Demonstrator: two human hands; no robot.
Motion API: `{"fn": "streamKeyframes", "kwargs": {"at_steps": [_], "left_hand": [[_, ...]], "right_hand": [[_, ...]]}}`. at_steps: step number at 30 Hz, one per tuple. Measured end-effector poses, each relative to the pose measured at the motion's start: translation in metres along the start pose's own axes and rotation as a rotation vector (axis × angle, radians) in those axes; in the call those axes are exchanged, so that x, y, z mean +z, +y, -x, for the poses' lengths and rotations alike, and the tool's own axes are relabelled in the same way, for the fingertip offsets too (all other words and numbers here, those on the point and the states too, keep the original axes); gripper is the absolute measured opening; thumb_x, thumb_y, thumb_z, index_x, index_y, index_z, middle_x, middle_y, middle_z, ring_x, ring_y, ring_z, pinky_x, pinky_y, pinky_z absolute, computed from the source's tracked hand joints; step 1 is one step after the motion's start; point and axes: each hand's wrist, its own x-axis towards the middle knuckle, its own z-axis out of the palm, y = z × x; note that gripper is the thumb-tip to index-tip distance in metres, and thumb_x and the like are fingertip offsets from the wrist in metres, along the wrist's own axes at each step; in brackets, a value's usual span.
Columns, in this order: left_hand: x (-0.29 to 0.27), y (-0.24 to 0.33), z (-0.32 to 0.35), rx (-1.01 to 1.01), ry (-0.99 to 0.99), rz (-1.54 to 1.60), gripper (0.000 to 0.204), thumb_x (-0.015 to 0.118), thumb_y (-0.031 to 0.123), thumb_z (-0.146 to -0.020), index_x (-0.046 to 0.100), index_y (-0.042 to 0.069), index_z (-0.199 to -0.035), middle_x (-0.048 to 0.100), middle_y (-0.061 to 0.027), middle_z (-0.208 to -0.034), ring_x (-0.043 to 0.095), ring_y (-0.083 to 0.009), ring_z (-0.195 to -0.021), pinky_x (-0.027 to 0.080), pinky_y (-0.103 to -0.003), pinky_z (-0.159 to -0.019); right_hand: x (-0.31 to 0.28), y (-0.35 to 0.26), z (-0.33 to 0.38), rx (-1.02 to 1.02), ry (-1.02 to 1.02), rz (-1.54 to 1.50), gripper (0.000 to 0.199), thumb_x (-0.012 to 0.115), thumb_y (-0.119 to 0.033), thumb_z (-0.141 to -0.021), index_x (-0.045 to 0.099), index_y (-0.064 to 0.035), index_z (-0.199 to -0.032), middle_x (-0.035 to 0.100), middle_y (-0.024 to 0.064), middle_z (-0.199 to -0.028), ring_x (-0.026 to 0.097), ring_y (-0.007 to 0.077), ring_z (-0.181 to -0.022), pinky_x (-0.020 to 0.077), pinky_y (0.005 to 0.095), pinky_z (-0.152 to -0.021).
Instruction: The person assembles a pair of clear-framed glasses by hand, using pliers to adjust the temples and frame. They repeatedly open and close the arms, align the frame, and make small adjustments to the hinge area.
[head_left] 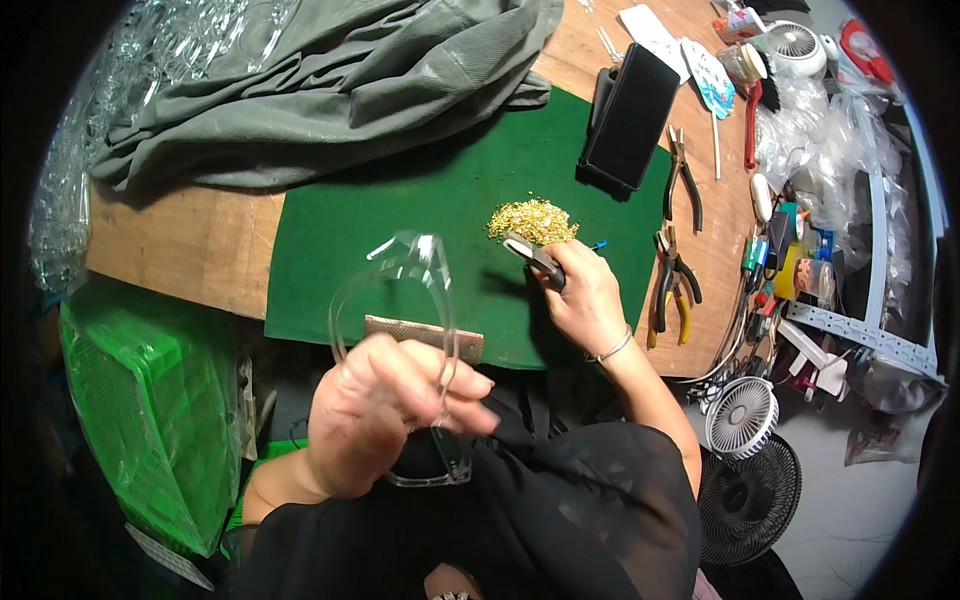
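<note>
Raised over the near edge of the green mat [430,205], my left hand [375,410] pinches a clear plastic eyeglass frame [418,250], its see-through arms looping around the fingers. Motion blurs those fingertips slightly. My right hand [580,300] is closed around a dark-handled tool [540,262] with a shiny metal end, which looks like pliers; the fingers hide part of it. Just beyond that tool lies a heap of tiny gold-coloured metal pieces [533,221]. A small blue tip [600,244] pokes out beside the right hand. Behind the left hand, a brown textured block [466,346] sits at the mat's edge.
A black phone [632,118] leans on a stand at the mat's far right. Several pliers [684,186] lie on the wooden table [180,250]. Grey cloth [350,95] covers the far left, beside clear frames [150,60]. A green crate [150,410] stands left; fans [742,415] stand right.
</note>
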Motion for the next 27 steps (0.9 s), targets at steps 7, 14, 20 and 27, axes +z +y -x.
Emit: {"fn": "streamKeyframes", "kwargs": {"at_steps": [7, 14, 20, 27], "left_hand": [[-0.007, -0.009, 0.001, -0.117, -0.109, -0.068, 0.02, 0.042, 0.013, -0.096, 0.048, -0.004, -0.105, 0.048, -0.0202, -0.119, 0.061, -0.02, -0.089, 0.051, -0.032, -0.076], [0.01, -0.003, -0.008, -0.308, 0.003, -0.108, 0.044, 0.046, -0.004, -0.09, 0.03, -0.002, -0.131, 0.056, -0.0184, -0.112, 0.064, -0.0204, -0.083, 0.051, -0.03, -0.078], [0.017, -0.008, -0.006, -0.339, -0.027, 0.026, 0.046, 0.049, -0.005, -0.087, 0.033, -0.002, -0.129, 0.054, -0.0163, -0.113, 0.063, -0.0181, -0.083, 0.051, -0.028, -0.078], [0.017, -0.003, -0.001, -0.433, -0.082, -0.071, 0.045, 0.049, -0.006, -0.086, 0.031, -0.002, -0.127, 0.054, -0.0146, -0.109, 0.061, -0.0145, -0.08, 0.05, -0.027, -0.077]], "right_hand": [[-0.001, -0.003, -0.014, 0.056, -0.131, 0.053, 0.014, 0.064, -0.011, -0.076, 0.057, -0.0043, -0.086, 0.056, 0.0119, -0.081, 0.057, 0.032, -0.08, 0.0435, 0.0417, -0.069], [-0.028, -0.023, -0.006, 0.037, -0.038, -0.299, 0.011, 0.058, 0.001, -0.076, 0.055, -0.0014, -0.086, 0.057, 0.0124, -0.078, 0.058, 0.0298, -0.072, 0.0464, 0.0355, -0.066], [-0.05, -0.086, 0.007, -0.439, 0.275, -0.51, 0.013, 0.065, 0.004, -0.07, 0.058, -0.0033, -0.078, 0.058, 0.0059, -0.075, 0.058, 0.0209, -0.067, 0.0455, 0.0308, -0.064], [-0.03, -0.073, 0.009, -0.601, 0.375, -0.487, 0.015, 0.075, -0.008, -0.069, 0.064, -0.0062, -0.078, 0.061, 0.0044, -0.073, 0.058, 0.0206, -0.067, 0.0479, 0.0375, -0.071]]}}
